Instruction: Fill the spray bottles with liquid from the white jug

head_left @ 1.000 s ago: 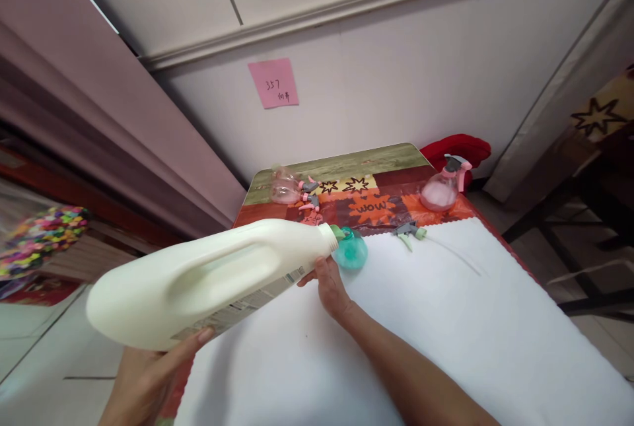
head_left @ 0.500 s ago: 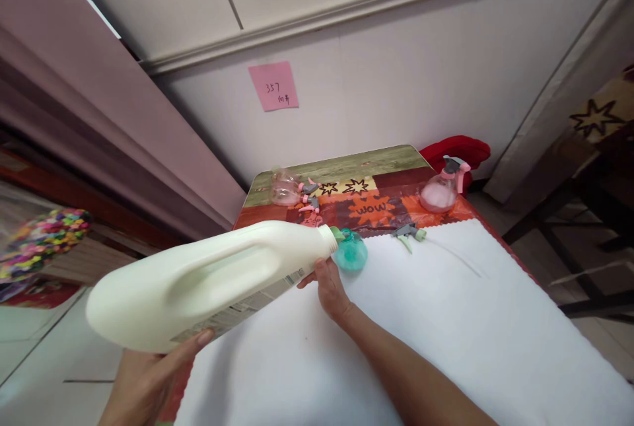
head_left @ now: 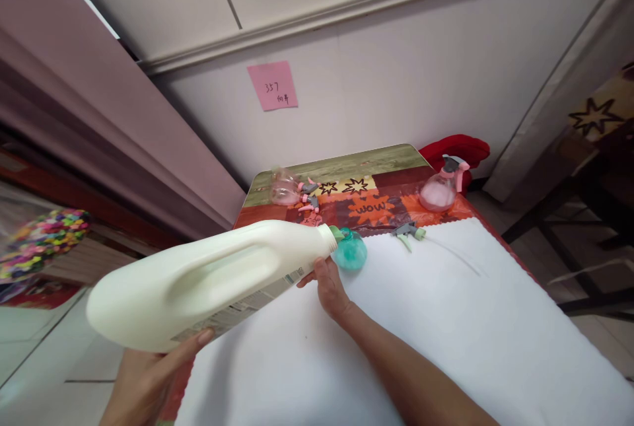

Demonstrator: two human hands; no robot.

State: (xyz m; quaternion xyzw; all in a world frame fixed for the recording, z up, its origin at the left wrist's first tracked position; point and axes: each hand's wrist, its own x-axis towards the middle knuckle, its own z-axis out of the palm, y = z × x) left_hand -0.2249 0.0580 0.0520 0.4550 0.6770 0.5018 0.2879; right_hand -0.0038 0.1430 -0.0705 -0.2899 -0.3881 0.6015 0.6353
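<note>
A large pale detergent jug (head_left: 212, 281) lies tipped nearly on its side in the air, its green spout at the mouth of a small green spray bottle (head_left: 351, 251) standing on the white cloth. My left hand (head_left: 158, 366) is closed under the jug's base end, thumb along its label. Near the neck, my right hand (head_left: 329, 287) grips the jug from below, with some fingers hidden behind it. Right of the green bottle lies a grey and light-green spray head (head_left: 410, 233) with its thin tube. The flow from the spout cannot be made out.
Two pink spray bottles (head_left: 284, 187) lie at the table's back left. Another pink spray bottle (head_left: 440, 189) stands upright at the back right, by a red stool (head_left: 460, 145). The white cloth (head_left: 446, 333) covers the front of the table, against a white wall.
The jug and both hands hold almost the same pose. The liquid in the green bottle looks slightly more cloudy; otherwise only a tiny camera shift shows.
</note>
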